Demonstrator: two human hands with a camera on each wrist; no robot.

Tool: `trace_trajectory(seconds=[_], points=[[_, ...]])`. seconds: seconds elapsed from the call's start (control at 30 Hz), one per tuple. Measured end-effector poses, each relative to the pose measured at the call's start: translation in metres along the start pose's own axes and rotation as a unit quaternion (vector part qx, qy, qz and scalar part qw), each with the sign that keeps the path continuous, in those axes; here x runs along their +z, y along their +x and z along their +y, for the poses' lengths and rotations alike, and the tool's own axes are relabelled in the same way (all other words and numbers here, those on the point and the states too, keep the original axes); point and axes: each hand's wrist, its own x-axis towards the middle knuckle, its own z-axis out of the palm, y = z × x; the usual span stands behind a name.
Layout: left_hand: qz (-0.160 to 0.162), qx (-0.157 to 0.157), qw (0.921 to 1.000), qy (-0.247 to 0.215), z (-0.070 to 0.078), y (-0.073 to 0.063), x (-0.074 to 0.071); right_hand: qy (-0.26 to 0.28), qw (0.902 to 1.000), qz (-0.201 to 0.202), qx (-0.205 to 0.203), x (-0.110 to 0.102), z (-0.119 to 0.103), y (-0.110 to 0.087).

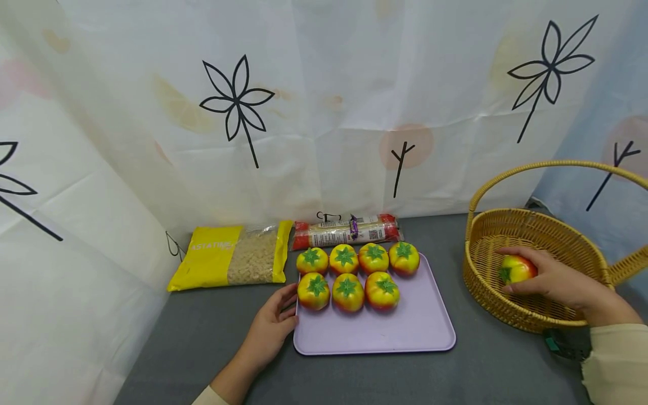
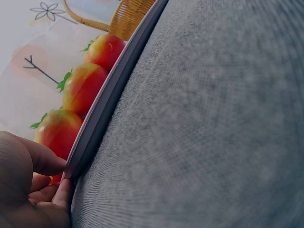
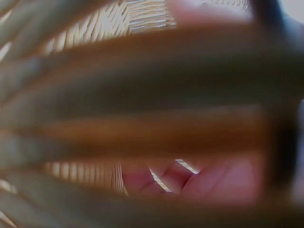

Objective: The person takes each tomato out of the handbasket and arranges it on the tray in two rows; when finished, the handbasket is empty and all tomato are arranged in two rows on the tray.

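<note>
Over the inside of a wicker basket (image 1: 536, 320), my right hand (image 1: 562, 284) holds a red-and-yellow tomato (image 1: 521, 270) with a green leafy top. The right wrist view is mostly blocked by blurred basket strands, with part of the palm (image 3: 223, 183) showing behind them. At the left edge of a lilac tray (image 1: 374, 334), my left hand (image 1: 270, 323) pinches the rim, thumb and fingers close together in the left wrist view. Several more tomatoes (image 1: 348, 292) sit on the tray in two rows, leafy tops up; the front row is one shorter.
Behind the tray lies a red-ended clear packet (image 1: 344, 232). To its left is a yellow bag (image 1: 217, 259) with a see-through panel of pale grains. The basket's tall handle (image 1: 547, 164) arches above its opening. A patterned white curtain (image 1: 329, 112) hangs behind the grey table (image 1: 202, 337).
</note>
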Motion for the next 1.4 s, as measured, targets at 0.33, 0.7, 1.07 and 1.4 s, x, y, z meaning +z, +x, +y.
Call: trace_trajectory(seconds=[0.33, 0.7, 1.07, 1.4], points=[[0.002, 0.002, 1.0, 0.0, 0.001, -0.002, 0.001, 0.001, 0.9987, 0.037, 0.035, -0.003, -0.009, -0.001], [0.002, 0.005, 1.0, 0.0, -0.001, -0.002, 0.001, 0.025, 0.9928, 0.117, 0.014, -0.001, -0.019, 0.0], [0.003, 0.006, 1.0, 0.001, -0.002, 0.0, -0.001, 0.089, 0.9875, 0.116, -0.058, 0.012, -0.045, 0.001], [0.003, 0.002, 1.0, -0.004, -0.003, 0.001, 0.0, 0.106, 0.9848, 0.088, -0.105, 0.032, -0.075, -0.001]])
